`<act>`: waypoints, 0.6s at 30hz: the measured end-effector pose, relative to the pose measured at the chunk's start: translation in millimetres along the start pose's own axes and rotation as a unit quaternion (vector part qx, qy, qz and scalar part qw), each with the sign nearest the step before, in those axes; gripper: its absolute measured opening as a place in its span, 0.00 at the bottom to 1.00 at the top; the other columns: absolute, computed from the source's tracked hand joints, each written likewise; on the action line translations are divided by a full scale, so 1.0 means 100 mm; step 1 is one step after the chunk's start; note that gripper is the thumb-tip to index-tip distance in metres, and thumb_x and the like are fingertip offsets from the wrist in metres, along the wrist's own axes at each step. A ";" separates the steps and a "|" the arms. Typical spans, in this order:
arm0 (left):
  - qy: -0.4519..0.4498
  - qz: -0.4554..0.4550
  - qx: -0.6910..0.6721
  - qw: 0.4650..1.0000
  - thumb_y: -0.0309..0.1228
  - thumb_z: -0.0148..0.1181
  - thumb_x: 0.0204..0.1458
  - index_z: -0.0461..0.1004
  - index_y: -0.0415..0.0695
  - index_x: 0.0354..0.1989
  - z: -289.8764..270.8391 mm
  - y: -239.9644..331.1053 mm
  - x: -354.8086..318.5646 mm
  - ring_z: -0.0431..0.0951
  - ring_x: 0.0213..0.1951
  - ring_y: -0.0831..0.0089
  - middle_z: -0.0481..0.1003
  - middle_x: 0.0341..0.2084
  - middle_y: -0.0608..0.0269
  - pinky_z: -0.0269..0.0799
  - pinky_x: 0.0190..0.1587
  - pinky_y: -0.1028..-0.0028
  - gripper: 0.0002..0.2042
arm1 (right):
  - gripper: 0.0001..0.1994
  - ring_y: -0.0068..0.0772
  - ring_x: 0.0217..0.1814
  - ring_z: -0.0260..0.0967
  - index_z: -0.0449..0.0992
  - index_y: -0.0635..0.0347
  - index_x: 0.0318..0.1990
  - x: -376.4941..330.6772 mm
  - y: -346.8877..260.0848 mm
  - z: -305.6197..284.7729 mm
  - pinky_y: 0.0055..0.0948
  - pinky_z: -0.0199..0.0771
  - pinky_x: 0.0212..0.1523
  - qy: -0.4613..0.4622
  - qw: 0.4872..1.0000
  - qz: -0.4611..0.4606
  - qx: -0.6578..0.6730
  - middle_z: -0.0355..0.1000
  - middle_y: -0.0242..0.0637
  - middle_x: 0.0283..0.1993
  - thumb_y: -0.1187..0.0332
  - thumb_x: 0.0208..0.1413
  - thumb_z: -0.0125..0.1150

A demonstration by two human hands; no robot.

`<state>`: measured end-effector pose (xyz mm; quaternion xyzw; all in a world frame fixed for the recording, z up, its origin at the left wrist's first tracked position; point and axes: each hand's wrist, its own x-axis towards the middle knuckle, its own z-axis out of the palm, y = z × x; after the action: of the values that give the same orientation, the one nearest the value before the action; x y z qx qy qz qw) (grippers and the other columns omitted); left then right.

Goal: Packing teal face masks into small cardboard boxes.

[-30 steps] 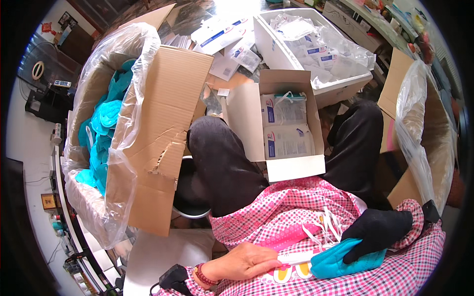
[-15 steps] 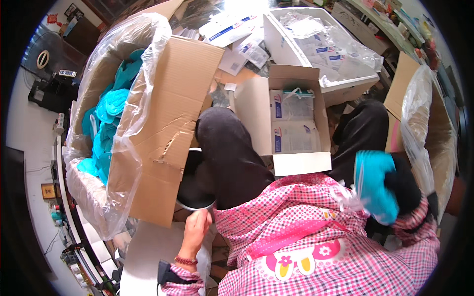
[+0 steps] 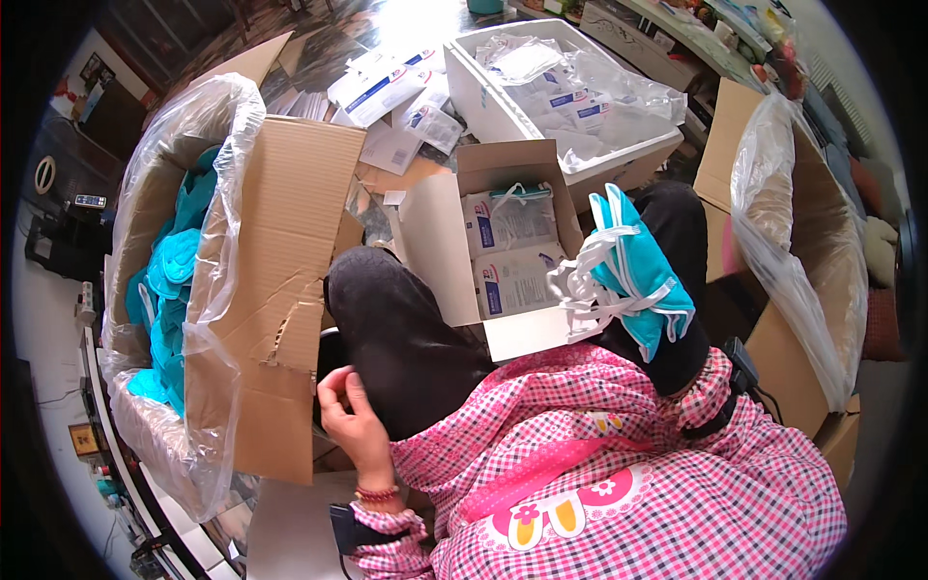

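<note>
A bundle of teal face masks (image 3: 643, 280) with white edging and dangling white ties is held up over my right knee. My right hand is on its underside, its fingers hidden behind the masks; the checked right sleeve (image 3: 709, 387) leads up to them. Just left of the bundle sits an open carton (image 3: 527, 333) with packed plastic packets (image 3: 507, 220) inside, lying between my legs. Beside my left knee, my left hand (image 3: 356, 425) is raised with loosely curled fingers and the thumb apart, nothing in it.
On the left stands a large plastic-lined cardboard box (image 3: 271, 242) heaped with teal masks (image 3: 174, 266). A white foam box (image 3: 483, 92) of packets is at the back, near loose printed packets (image 3: 382, 92). Another lined box (image 3: 831, 222) is at the right.
The masks have moved left and up, from my right side to beside the carton. My left hand has lifted and turned, its fingers loosening. The whole view has shifted.
</note>
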<state>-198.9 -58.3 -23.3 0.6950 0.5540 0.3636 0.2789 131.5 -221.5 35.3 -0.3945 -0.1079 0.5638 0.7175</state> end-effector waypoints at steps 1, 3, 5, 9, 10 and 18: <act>-0.001 -0.002 -0.063 0.998 0.29 0.59 0.62 0.75 0.38 0.42 0.02 0.38 -0.06 0.77 0.38 0.72 0.75 0.36 0.59 0.73 0.41 0.73 0.07 | 0.21 0.36 0.49 0.75 0.69 0.61 0.60 -0.01 0.04 0.00 0.33 0.76 0.54 -0.005 1.000 0.002 0.005 0.75 0.43 0.50 0.58 0.65 0.58; -0.079 0.008 -0.173 0.982 0.27 0.57 0.63 0.74 0.38 0.37 0.08 0.79 -0.15 0.75 0.35 0.81 0.75 0.32 0.66 0.69 0.39 0.82 0.05 | 0.22 0.36 0.50 0.75 0.68 0.61 0.61 -0.02 0.08 0.04 0.33 0.76 0.55 -0.012 1.000 0.007 0.012 0.75 0.43 0.51 0.58 0.65 0.57; -0.119 0.118 -0.204 0.964 0.22 0.57 0.61 0.74 0.37 0.34 0.19 1.10 -0.15 0.76 0.33 0.80 0.76 0.31 0.63 0.71 0.37 0.81 0.03 | 0.22 0.36 0.51 0.75 0.67 0.61 0.62 -0.03 0.13 0.09 0.34 0.76 0.56 -0.017 1.000 0.013 0.019 0.74 0.43 0.52 0.58 0.66 0.57; -0.294 0.051 -0.307 0.904 0.21 0.63 0.56 0.77 0.34 0.41 0.53 1.47 -0.19 0.79 0.32 0.81 0.80 0.32 0.62 0.75 0.36 0.81 0.06 | 0.23 0.37 0.53 0.74 0.65 0.61 0.64 -0.06 0.20 0.15 0.35 0.75 0.58 -0.022 0.999 0.029 0.021 0.73 0.43 0.54 0.59 0.67 0.55; -0.313 0.039 -0.319 0.894 0.21 0.64 0.56 0.77 0.35 0.41 0.58 1.57 -0.21 0.79 0.32 0.81 0.80 0.32 0.62 0.75 0.35 0.81 0.07 | 0.23 0.37 0.53 0.74 0.65 0.61 0.64 -0.07 0.21 0.16 0.35 0.75 0.58 -0.022 0.999 0.024 0.006 0.73 0.43 0.54 0.59 0.67 0.55; -0.361 -0.078 -0.420 0.829 0.21 0.65 0.56 0.76 0.37 0.46 0.81 1.47 -0.31 0.78 0.33 0.83 0.79 0.33 0.67 0.75 0.36 0.82 0.10 | 0.23 0.36 0.61 0.70 0.66 0.61 0.65 -0.05 0.28 0.04 0.34 0.71 0.63 -0.052 0.991 0.064 0.109 0.71 0.42 0.61 0.55 0.71 0.46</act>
<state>-52.9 -120.9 40.0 0.5471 0.2605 0.2611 0.7514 106.6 -222.8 20.4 -0.2903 -0.0578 0.6364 0.7123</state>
